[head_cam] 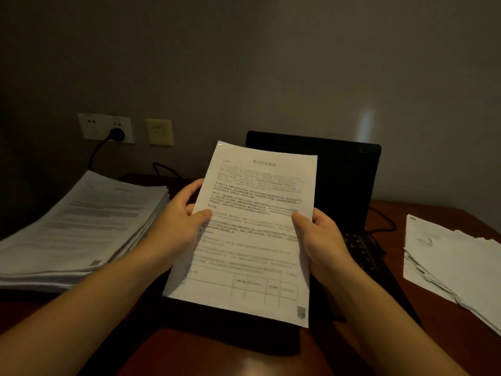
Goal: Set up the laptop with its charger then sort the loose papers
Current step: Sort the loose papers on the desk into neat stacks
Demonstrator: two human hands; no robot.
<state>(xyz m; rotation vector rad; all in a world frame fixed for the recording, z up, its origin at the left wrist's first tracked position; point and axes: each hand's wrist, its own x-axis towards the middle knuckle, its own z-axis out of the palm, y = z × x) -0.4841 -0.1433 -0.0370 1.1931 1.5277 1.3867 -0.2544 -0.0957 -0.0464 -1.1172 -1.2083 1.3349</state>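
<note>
A white printed paper sheet (252, 234) hangs above the open black laptop (344, 180), its long axis pointing away from the person. The left hand (181, 221) and right hand (322, 240) pinch its side edges, thumbs on top. A tall white paper stack (81, 226) lies left of the laptop, nearer the left hand.

White sheet (249, 229) with black print, black laptop (344, 180), reddish-brown desk (244, 354), yellowish wall plate (160, 131).

Room was dim, the sheet (252, 229) I held was brightest, its print smeared soft, a pale glow sat on the wall (366, 123), the paper stack (81, 226) at my left blurred, corners dark.
</note>
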